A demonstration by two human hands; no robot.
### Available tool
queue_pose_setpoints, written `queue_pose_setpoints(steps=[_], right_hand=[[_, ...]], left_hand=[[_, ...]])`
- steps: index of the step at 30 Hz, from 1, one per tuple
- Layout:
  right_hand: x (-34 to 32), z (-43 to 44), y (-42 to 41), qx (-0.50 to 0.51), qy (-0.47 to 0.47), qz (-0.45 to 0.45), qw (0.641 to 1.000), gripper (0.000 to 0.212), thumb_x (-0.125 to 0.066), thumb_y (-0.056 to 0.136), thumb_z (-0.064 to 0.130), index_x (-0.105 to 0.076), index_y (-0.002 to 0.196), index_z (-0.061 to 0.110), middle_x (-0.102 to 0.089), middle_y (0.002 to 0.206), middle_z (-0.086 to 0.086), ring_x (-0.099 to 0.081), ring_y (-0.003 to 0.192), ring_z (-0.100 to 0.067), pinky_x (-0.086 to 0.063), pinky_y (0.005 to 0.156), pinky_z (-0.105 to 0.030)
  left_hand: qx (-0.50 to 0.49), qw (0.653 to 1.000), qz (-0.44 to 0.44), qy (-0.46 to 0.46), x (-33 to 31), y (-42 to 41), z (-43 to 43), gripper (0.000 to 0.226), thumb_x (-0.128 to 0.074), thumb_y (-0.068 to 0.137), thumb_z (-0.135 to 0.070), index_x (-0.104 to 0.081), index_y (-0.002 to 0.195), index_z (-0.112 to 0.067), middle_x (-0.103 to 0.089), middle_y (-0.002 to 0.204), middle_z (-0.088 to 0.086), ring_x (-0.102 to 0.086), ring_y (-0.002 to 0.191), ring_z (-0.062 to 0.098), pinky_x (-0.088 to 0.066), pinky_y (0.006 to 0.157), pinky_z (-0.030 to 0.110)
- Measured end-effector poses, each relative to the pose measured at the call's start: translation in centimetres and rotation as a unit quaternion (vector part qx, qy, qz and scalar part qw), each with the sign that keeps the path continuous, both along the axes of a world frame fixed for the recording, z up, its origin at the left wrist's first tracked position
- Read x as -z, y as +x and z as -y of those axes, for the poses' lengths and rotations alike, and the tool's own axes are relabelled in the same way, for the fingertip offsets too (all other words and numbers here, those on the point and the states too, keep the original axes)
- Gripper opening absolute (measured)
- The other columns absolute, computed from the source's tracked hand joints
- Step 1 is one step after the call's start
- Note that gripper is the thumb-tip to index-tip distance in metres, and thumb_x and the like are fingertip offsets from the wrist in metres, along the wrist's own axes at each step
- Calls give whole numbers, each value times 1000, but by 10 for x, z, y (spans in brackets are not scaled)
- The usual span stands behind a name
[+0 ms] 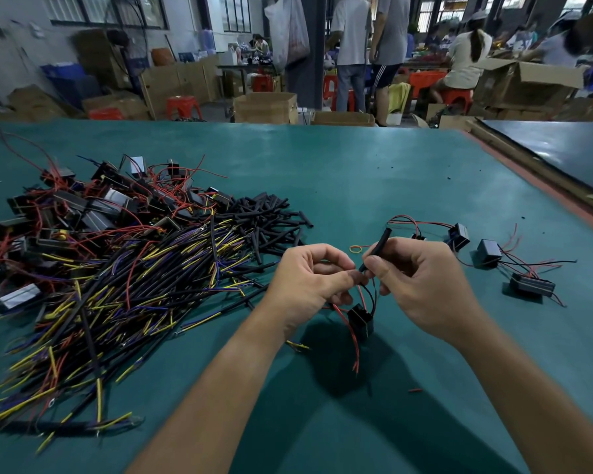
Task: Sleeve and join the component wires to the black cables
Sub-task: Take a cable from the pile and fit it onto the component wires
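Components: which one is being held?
The component hanging by its wires below the left hand and right hand; the others lie untouched in the pile or loose on the mat.

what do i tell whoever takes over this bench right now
Left hand pinches a wire of the black component hanging below.
Right hand pinches a black sleeve at that wire's end.
The sleeve is not clearly on yet, and no cable is joined.
Loose sleeves, black cables and piled components lie left.
Set-aside components lie right, state unclear.

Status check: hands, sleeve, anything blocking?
Left hand pinches component wire. Right hand holds black sleeve at wire's end. Component beneath hands. Nothing blocking.
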State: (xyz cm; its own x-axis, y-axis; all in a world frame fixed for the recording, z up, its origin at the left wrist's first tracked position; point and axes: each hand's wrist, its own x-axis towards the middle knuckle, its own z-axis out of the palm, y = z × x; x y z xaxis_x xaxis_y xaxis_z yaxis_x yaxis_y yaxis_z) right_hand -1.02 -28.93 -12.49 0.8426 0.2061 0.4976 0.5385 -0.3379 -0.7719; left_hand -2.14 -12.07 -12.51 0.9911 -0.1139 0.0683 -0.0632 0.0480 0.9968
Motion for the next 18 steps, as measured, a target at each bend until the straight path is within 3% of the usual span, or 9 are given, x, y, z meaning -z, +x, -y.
queue_pose_setpoints(steps=[2,4,6,9,13,16,18], right_hand=[[1,1,0,-1,0,-1,1000,24,-64,91,4,-67,77,24,-68,69,-1,-55,53,-23,-47,53,-35],[2,2,1,0,-10,1,1000,22,-64,91,6,-67,79,25,-69,69,4,-55,53,-19,-48,54,-34],[3,2,1,4,-33,6,999,19,-64,90,11,-67,80,25,-68,68,9,-55,53,-12,-49,55,-32],[5,2,2,32,-71,18,997,20,-65,90,12,-65,78,28,-66,66,10,-57,55,-18,-50,57,-38],[4,2,3,41,-78,32,996,23,-63,89,18,-61,73,35,-60,60,17,-49,50,-11,-42,51,-25],[3,2,2,46,-72,39,996,10,-57,86,25,-62,81,33,-59,62,6,-50,50,-22,-44,51,-38],[3,3,2,44,-61,43,996,15,-59,89,20,-61,85,34,-62,66,3,-53,53,-26,-46,53,-43]], left_hand=[[7,1000,-3,-9,1,0,0,18,-73,79,8,-61,77,-6,-70,76,17,-56,46,13,-51,50,22],[14,1000,6,-12,3,1,1,21,-75,75,11,-62,79,-5,-69,75,12,-57,48,9,-49,50,21],[10,999,27,16,6,2,2,23,-78,73,10,-64,81,-6,-70,77,9,-58,50,5,-48,50,19],[-19,995,63,80,13,3,8,23,-85,68,1,-68,79,-9,-73,77,5,-59,54,3,-49,55,21],[-81,991,70,82,21,4,17,21,-85,70,-4,-69,74,-16,-71,70,-4,-58,54,5,-50,57,26],[-79,994,62,38,19,4,16,23,-83,74,-3,-70,69,-21,-69,64,-6,-57,50,2,-46,49,18],[-69,996,55,15,16,4,14,22,-80,76,-2,-71,70,-20,-70,65,-2,-57,51,3,-45,48,17]])
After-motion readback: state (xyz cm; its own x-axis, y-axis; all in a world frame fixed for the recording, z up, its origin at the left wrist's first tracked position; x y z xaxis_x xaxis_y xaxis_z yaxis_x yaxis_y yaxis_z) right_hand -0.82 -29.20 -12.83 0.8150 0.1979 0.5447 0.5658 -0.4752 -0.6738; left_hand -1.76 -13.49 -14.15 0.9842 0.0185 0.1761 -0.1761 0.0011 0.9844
